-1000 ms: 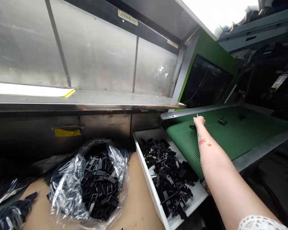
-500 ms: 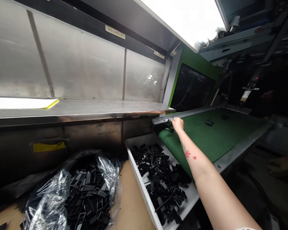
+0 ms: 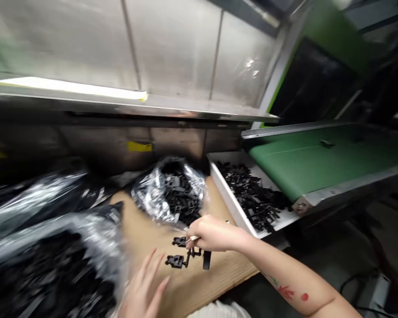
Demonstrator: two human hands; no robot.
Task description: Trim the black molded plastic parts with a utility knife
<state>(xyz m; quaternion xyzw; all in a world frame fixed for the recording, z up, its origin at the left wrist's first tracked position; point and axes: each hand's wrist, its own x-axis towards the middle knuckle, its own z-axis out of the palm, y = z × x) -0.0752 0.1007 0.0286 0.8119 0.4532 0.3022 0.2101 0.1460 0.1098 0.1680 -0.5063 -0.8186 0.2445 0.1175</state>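
Cardboard bench top [image 3: 228, 276] under the action: the right hand [image 3: 214, 234] pinches a black moulded plastic runner [image 3: 177, 261] tightly, dangling it over the board, while the left hand [image 3: 142, 289], fingers spread wide, hovers just beside it.

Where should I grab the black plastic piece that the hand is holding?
Probably the thin stem of the black plastic piece, coming from above like the right hand. The stem is narrow enough to pinch, and the chunky ends stick out, clear of your fingers.
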